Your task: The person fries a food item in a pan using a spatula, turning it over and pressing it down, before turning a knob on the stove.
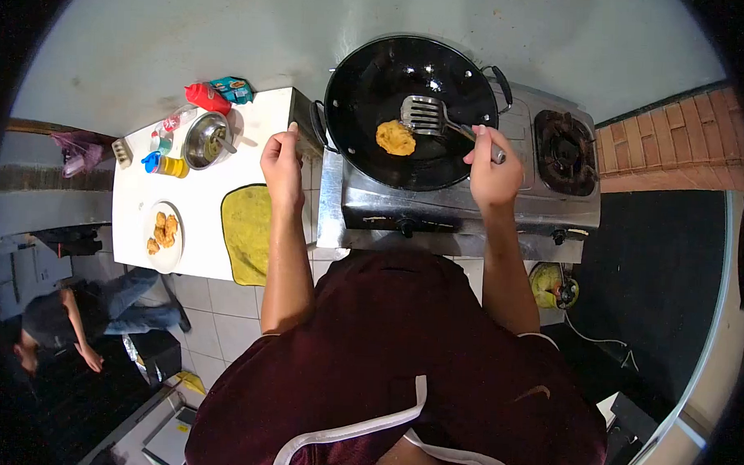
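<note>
Right fingers [481, 139] hold one spatula [424, 115] beside one fritter [396, 139].

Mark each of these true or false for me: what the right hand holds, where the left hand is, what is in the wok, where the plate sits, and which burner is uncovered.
1. The right hand holds the slotted spatula. True.
2. The left hand grips a wok handle. False: it is beside the handle, apart from it.
3. One fritter lies in the wok. True.
4. The white plate sits on the stove. False: it is on the white table.
5. The right burner is uncovered. True.
</note>
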### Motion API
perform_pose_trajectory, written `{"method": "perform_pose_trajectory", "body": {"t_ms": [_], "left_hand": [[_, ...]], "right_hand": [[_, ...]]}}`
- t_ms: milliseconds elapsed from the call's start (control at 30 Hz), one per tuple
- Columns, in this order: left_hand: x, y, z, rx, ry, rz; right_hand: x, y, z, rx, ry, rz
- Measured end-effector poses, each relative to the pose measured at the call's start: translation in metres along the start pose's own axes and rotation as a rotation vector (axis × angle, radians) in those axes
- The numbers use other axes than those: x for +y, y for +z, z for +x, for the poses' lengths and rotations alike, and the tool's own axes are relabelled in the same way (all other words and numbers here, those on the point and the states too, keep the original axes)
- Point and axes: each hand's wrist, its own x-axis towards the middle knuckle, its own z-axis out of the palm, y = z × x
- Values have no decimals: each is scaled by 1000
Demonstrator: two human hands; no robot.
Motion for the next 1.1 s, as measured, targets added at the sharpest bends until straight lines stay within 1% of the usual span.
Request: {"method": "perform_pose_trajectory", "body": {"t_ms": [67, 100, 167, 200, 267, 300, 367, 500, 567, 600, 667, 700, 767, 900, 967, 1100], "left_hand": [[1, 1, 1, 2, 5, 4], [0, 0, 2, 0, 5, 3], [-1, 0, 4, -2, -1, 0], [-1, -1, 5, -4, -2, 0], [-1, -1, 7, -9, -12, -11], [-4, -2, 9, -10, -13, -13], [-11, -3, 14, -26, 5, -3], [-6, 1, 14, -27, -24, -29], [-6, 0, 14, -40, -18, -37], [-7, -1, 16, -43, -18, -36], [-11, -3, 19, -83, 15, -13], [-11, -4, 20, -88, 14, -13], [-9, -5, 21, -88, 13, -8], [-6, -3, 19, -93, 1, -20], [-6, -4, 21, -122, -13, -79], [-2, -1, 19, -112, -17, -79]], "right_hand": [[1, 3, -3, 36, -166, -6], [8, 4, -1, 38, -166, -7], [23, 6, 3, 143, -420, -96], [17, 4, 1, 145, -420, -97], [-2, -3, -7, 98, -328, 3], [-5, -3, -9, 99, -330, 1], [-8, -3, -13, 14, -244, 21], [2, 7, -15, 10, -233, 28], [6, 12, -13, 44, -324, 7], [3, 12, -14, 48, -323, 6], [-8, 10, -17, -42, -334, -40], [-10, 8, -18, -38, -332, -41], [-13, 5, -18, -55, -245, -54], [-14, 1, -15, 3, -272, -126], [-12, 7, -17, -65, -249, -12], [-14, 7, -24, -118, -297, -59]]}}
